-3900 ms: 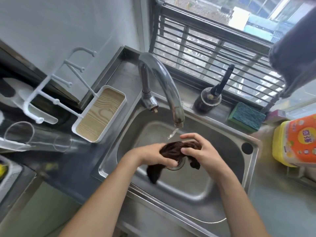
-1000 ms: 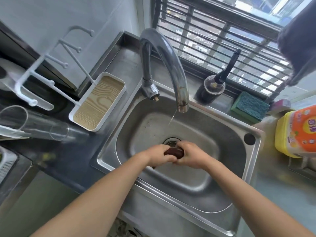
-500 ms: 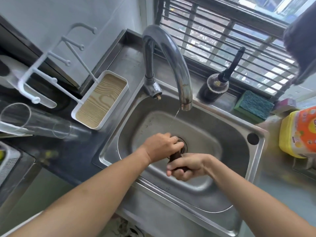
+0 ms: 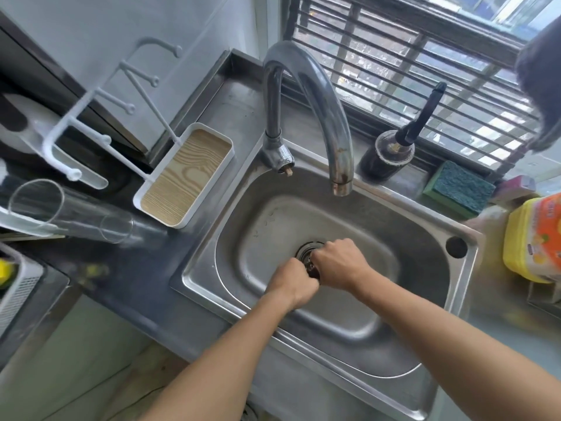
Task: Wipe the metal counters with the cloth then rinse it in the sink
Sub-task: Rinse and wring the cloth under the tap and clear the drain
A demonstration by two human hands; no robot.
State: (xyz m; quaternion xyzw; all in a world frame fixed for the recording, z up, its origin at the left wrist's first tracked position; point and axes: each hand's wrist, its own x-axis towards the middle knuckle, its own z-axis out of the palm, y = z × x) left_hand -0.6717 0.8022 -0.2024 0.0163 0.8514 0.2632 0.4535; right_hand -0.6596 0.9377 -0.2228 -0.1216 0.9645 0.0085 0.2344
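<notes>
Fingers: both sets were curled tight round the cloth (image 4: 312, 271), knuckles up, the fingertips hidden underneath.
Left hand (image 4: 293, 282): gripped the near end of the cloth, just in front of the right hand and touching it.
Right hand (image 4: 340, 264): gripped the far end, its knuckles over the edge of the drain (image 4: 305, 249).
Cloth: a dark brown wad, squeezed between the two fists above the sink floor; only a small patch showed in the gap between them.
Sink (image 4: 364, 214): a steel basin with rounded corners, both forearms reaching into it over the near rim.
Drain: a ringed metal opening in the middle of the floor, partly covered by the hands.
Tap (image 4: 318, 95): a curved steel spout rising from the sink's back left corner, its mouth over the basin, beyond the hands; whether water ran could not be told.
Counter (image 4: 121, 268): dark metal, left of the sink.
Glass (image 4: 69, 211): clear, on its side at the left, well apart from the sink.
Tray (image 4: 185, 174): white with a wood-grain base, just left of the tap's foot.
Bottle (image 4: 537, 241): yellow and orange, right of the sink.
Sponge (image 4: 458, 189): green, on the ledge behind the sink's right corner.
Brush (image 4: 397, 144): a black handle standing in a dark holder, on the ledge beside the sponge.
Window (image 4: 425, 71): barred, farthest back.
</notes>
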